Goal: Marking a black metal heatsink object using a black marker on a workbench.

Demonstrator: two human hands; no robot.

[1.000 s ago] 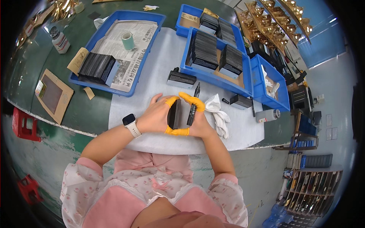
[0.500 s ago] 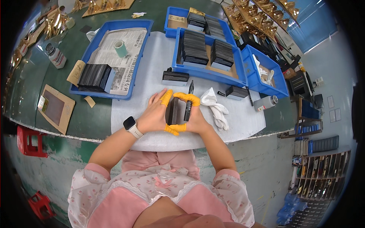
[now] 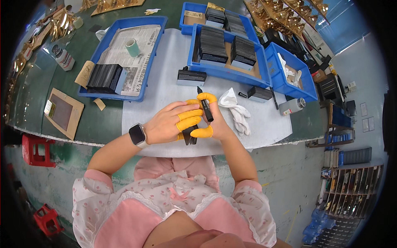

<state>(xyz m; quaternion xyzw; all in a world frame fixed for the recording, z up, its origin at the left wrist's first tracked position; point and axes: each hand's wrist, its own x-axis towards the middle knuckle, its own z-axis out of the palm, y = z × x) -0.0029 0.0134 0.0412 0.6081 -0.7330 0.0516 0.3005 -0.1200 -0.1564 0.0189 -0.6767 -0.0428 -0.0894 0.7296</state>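
Black flat rectangular slabs (image 3: 190, 137), left of the black cylindrical marker pen (image 3: 206, 109), are held under bent, yellow-sheathed fingers of my left hand (image 3: 168, 123); my right hand (image 3: 216, 122) grips the pen.

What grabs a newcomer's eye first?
Yellow finger cots on the left hand and right hand, mid-frame, around dark flat pieces, with a black marker in the right. Beyond sits a blue tray holding dark stacks; upper right, shiny gold-coloured parts.

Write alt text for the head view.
A person's left hand and right hand, in yellow finger cots, hold flat dark pieces between them, the right also holding a black marker. Blue trays, some holding dark stacks, sit beyond.
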